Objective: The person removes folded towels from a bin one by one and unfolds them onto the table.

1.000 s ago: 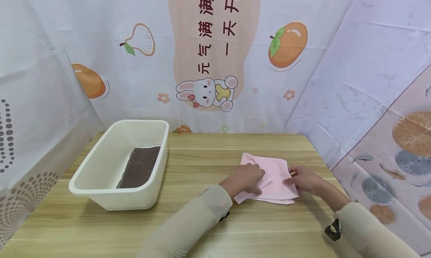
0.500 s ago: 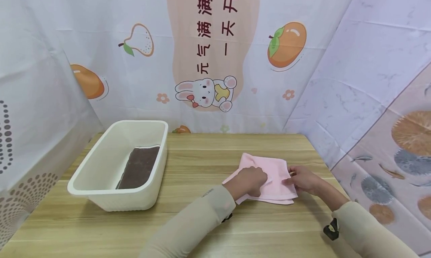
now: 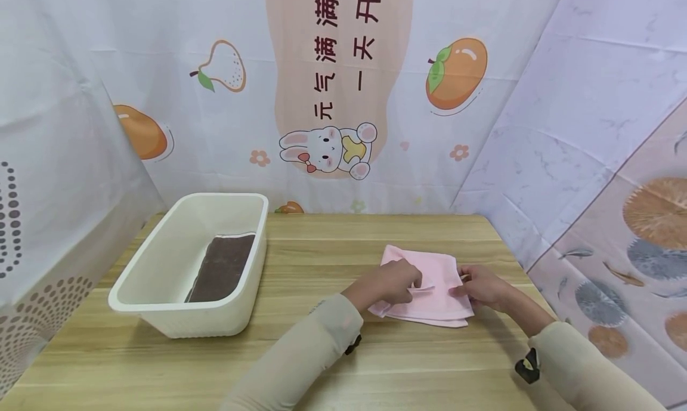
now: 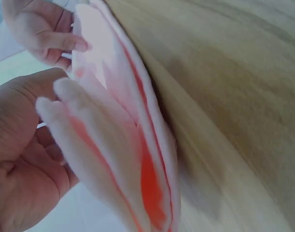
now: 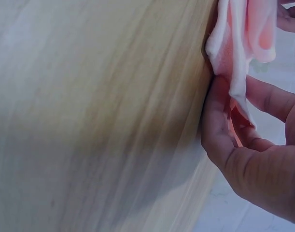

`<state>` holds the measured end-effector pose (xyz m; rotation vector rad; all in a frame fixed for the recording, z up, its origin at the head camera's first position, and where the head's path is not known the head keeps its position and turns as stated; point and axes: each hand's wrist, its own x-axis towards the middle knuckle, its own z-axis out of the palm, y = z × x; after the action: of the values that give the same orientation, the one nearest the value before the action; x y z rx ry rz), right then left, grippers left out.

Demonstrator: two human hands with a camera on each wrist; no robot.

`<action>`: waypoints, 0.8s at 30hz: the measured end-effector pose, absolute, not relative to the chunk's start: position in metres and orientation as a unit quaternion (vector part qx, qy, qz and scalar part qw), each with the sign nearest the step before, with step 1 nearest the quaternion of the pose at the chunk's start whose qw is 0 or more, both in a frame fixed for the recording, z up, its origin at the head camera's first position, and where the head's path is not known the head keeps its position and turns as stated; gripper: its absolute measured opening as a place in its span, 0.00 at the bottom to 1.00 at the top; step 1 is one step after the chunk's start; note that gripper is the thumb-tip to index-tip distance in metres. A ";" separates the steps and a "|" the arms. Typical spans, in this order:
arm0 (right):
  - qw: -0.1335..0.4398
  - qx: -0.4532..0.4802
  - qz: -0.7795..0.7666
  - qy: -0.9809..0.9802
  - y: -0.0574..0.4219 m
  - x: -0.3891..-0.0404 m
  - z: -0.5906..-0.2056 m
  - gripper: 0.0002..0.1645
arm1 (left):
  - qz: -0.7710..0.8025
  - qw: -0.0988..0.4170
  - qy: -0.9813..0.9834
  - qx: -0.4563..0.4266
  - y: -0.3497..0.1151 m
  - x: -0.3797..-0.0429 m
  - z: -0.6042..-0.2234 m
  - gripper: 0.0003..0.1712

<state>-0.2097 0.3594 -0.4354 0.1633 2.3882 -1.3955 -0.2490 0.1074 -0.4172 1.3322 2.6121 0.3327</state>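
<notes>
A folded pink towel (image 3: pixel 437 268) lies on the wooden table, right of the middle. Over its left part the left hand (image 3: pixel 394 281) has its fingers curled at a folded-over flap, whose white edge stands out by the fingertips. In the left wrist view this doubled flap (image 4: pixel 96 145) rises from the layers below and covers some of the fingers. At the towel's right edge the right hand (image 3: pixel 483 289) pinches the cloth. The right wrist view has its thumb on one side of the towel edge (image 5: pixel 239 92) and fingers on the other.
To the left on the table (image 3: pixel 306 351) stands a deep white plastic basin (image 3: pixel 126 303). A flat dark brown piece (image 3: pixel 222 268) lies inside it. Patterned cloth walls (image 3: pixel 241 178) enclose the table at the back and both sides.
The left hand has shifted over the flap and now sits slightly farther left, with the towel's left side drawn in and bunched beneath it. The right hand keeps its place at the right edge.
</notes>
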 end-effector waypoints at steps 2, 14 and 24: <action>0.185 0.058 -0.494 0.848 0.358 -0.210 -0.435 0.25 | 0.152 0.100 0.871 0.457 0.102 -0.253 -0.415 0.16; 0.185 0.063 -0.473 0.859 0.355 -0.211 -0.432 0.27 | 0.373 0.075 0.829 0.411 0.044 -0.274 -0.393 0.20; 0.185 0.057 -0.457 0.868 0.356 -0.213 -0.432 0.26 | 0.466 0.007 0.861 0.203 -0.020 -0.294 -0.413 0.15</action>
<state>-0.2126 0.3563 -0.4323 0.1596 2.4473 -1.2870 -0.2945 -0.0203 -0.4132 0.6334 2.6925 1.4588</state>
